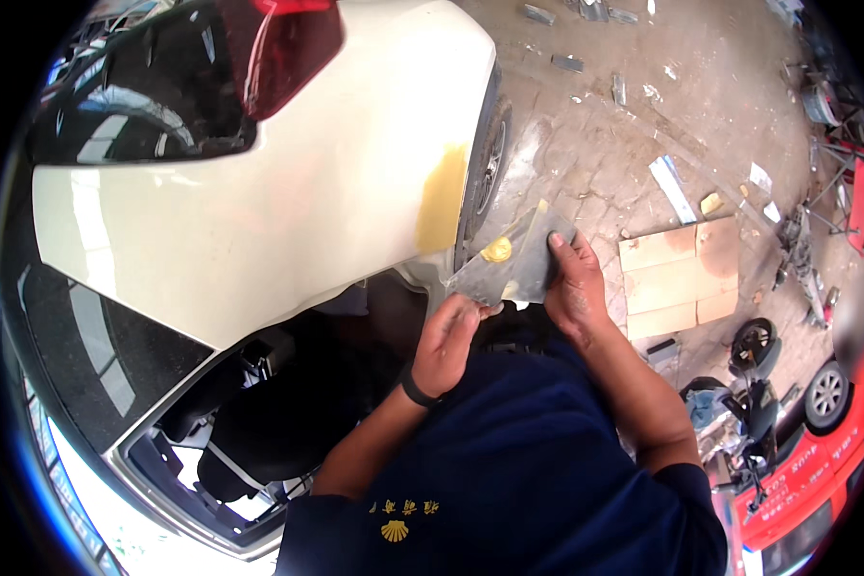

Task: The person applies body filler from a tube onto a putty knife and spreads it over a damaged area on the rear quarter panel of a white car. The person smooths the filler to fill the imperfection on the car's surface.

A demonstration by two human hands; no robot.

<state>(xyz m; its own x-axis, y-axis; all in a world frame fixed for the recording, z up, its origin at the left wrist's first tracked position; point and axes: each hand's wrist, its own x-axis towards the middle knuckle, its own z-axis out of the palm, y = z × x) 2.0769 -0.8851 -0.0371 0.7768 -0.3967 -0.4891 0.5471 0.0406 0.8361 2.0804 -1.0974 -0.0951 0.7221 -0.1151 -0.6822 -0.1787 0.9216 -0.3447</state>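
In my right hand (578,288) is a thin grey mixing board (530,261), its thumb on top and the fingers underneath. A dab of yellow putty (496,250) lies on the board, with smaller yellow smears near its edges. My left hand (445,338) is closed at the board's lower left edge; whatever is pinched in its fingers is too unclear to name. Beyond the hands stands a cream-white car (346,163), with a matt yellow filler patch (442,200) on its rear panel beside the wheel.
To my left a car door opening (202,451) shows a dark seat inside. Flattened cardboard (680,274) lies on the paved floor at right, with scattered scraps around it. A red car (806,480) and a small scooter-like vehicle (758,394) stand at the lower right.
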